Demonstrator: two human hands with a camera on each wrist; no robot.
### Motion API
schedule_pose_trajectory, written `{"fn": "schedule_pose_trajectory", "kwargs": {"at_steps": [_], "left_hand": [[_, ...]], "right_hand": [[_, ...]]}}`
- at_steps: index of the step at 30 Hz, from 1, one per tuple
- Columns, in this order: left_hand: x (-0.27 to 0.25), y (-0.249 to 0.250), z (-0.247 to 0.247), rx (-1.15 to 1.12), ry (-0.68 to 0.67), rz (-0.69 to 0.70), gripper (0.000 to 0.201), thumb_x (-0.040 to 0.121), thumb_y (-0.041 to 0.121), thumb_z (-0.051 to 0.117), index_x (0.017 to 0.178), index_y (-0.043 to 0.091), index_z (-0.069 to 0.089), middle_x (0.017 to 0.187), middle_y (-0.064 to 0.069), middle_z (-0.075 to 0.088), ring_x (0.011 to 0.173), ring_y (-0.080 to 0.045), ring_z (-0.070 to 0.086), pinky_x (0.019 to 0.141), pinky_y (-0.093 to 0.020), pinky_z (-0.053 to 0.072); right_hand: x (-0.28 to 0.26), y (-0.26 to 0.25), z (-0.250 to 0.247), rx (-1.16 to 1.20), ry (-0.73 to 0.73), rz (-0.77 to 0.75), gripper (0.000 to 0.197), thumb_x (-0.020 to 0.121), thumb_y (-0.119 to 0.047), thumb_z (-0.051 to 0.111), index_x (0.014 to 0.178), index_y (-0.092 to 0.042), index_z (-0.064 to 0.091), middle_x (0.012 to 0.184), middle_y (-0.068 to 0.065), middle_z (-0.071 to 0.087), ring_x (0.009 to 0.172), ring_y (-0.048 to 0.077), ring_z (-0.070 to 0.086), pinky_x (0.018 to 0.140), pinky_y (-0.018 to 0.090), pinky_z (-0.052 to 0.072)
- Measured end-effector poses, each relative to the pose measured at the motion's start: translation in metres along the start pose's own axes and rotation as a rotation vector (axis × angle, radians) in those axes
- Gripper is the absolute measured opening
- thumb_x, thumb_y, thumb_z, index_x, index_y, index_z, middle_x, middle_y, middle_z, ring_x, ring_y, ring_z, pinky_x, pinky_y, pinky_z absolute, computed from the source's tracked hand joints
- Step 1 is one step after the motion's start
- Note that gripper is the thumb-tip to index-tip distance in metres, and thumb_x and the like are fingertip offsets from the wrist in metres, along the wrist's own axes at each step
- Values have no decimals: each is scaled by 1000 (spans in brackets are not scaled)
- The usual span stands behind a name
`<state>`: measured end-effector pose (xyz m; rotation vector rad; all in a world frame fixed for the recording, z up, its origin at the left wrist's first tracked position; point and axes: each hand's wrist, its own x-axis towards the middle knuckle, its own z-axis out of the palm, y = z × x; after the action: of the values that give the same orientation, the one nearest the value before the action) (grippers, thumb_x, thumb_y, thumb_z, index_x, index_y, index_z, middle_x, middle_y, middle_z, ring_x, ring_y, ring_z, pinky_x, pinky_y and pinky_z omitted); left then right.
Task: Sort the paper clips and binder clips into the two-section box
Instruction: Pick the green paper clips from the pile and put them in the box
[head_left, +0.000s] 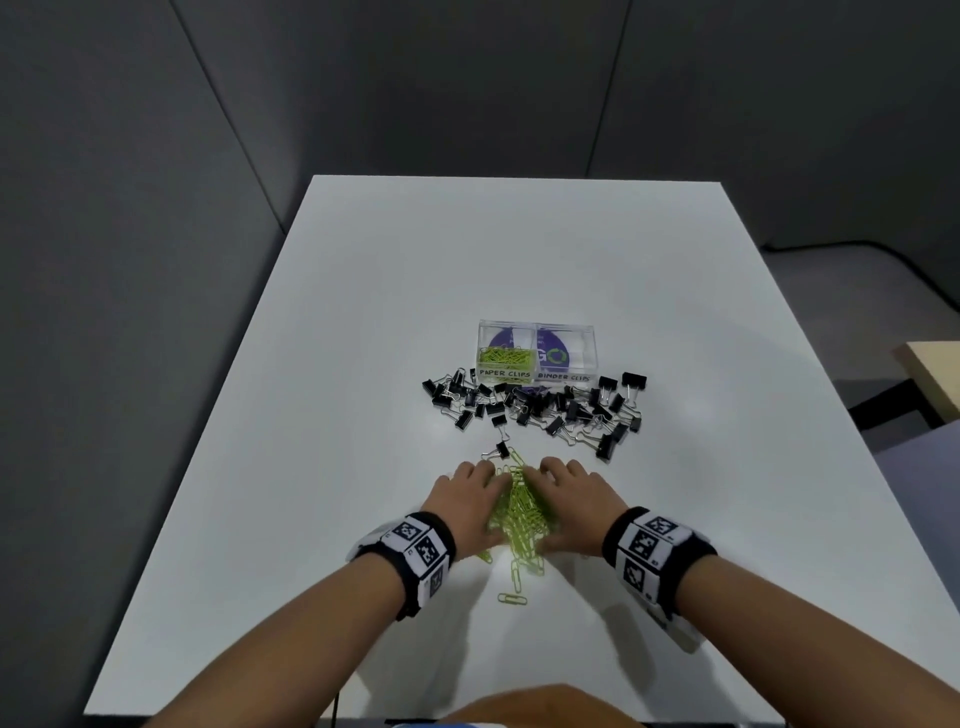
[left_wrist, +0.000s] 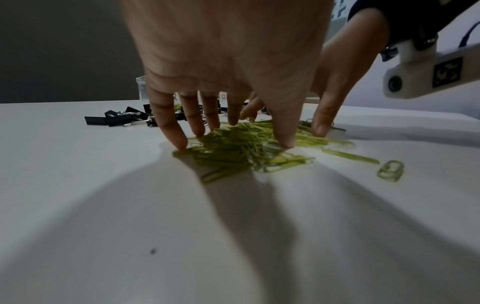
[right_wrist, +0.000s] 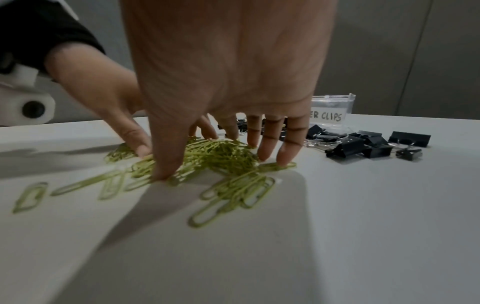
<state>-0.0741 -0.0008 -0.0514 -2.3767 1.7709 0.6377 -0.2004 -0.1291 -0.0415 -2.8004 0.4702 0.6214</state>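
Bare forearms, no sleeves. Each wrist has a black band (head_left: 660, 558) with white fiducial-marker tiles, plus a white plastic camera mount (left_wrist: 420, 76), screws visible.

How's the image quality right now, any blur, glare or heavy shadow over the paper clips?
Head view: a bright glare patch on the table beside the paper clips, otherwise even light. Left wrist view: clips motion-smeared, broad hand shadows in front. Right wrist view: nearest clips sharper, far edges soft, left hand blurred.
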Motion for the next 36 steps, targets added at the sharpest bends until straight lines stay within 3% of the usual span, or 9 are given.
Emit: {"fn": "schedule_pose_trajectory", "kwargs": {"at_steps": [4, 8, 11, 16, 20, 22, 26, 31, 36], "left_hand": [[6, 3, -9, -35, 33, 22, 74, 84, 51, 55, 144, 22, 22, 146, -6, 29, 129, -25, 35, 99, -40, 43], [12, 9, -10, -3, -14, 55, 81, 78, 55, 59, 143, 21, 24, 143, -6, 31, 129, -26, 34, 98, -42, 43], [17, 14, -13, -65, -5, 12, 63, 82, 44, 61, 134, 17, 36, 136, -8, 36, 124, -26, 37, 94, -41, 47], [23, 9, -17, -102, 9, 28, 41, 90, 33, 54, 125, 14, 44, 133, -8, 38, 119, -25, 40, 89, -37, 48], [25, 4, -18, -135, -55, 76, 59, 81, 36, 63, 131, 18, 38, 132, -5, 37, 120, -23, 39, 91, -35, 45], [27, 3, -18, -123, -77, 85, 60, 80, 32, 65, 131, 17, 38, 131, -6, 38, 119, -24, 40, 91, -36, 45], [30, 1, -18, -146, -67, 88, 44, 87, 25, 61, 126, 12, 45, 129, -10, 40, 116, -26, 44, 94, -37, 45], [31, -1, -15, -150, -38, 84, 29, 93, 18, 52, 120, 8, 50, 128, -10, 42, 113, -26, 46, 93, -37, 45], [32, -1, -16, -186, -42, 77, 28, 95, 11, 46, 123, 10, 50, 126, -10, 46, 113, -28, 50, 93, -36, 43]], "right_hand": [[4, 1, -3, 90, 27, 1, 64, 78, -41, 64, 131, -18, 37, 128, 6, 42, 111, 22, 43, 88, 33, 45], [3, 3, -3, 68, 9, 6, 75, 72, -50, 66, 132, -18, 34, 127, 5, 41, 112, 22, 42, 89, 36, 46], [3, 3, -3, 100, 20, 44, 65, 76, -40, 67, 128, -15, 37, 127, 6, 40, 113, 23, 42, 88, 35, 46], [4, 6, -3, 135, 69, 22, 32, 88, -24, 51, 117, -10, 44, 123, 9, 42, 108, 25, 44, 82, 36, 48], [5, 8, -1, 166, 34, 13, 52, 79, -42, 60, 118, -14, 43, 118, 5, 41, 106, 23, 43, 80, 33, 45], [7, 8, -2, 147, 10, 21, 55, 76, -39, 66, 118, -12, 42, 119, 6, 40, 106, 23, 42, 80, 34, 45], [11, 10, -3, 202, 43, 34, 36, 82, -23, 63, 112, -10, 47, 119, 8, 43, 101, 24, 48, 83, 35, 49], [13, 13, -5, 183, 36, -7, 27, 87, -20, 58, 110, -8, 49, 116, 9, 46, 97, 26, 51, 82, 38, 48], [13, 9, -2, 66, 49, -84, 21, 94, -18, 44, 111, -6, 47, 113, 12, 48, 92, 29, 53, 69, 35, 42]]}}
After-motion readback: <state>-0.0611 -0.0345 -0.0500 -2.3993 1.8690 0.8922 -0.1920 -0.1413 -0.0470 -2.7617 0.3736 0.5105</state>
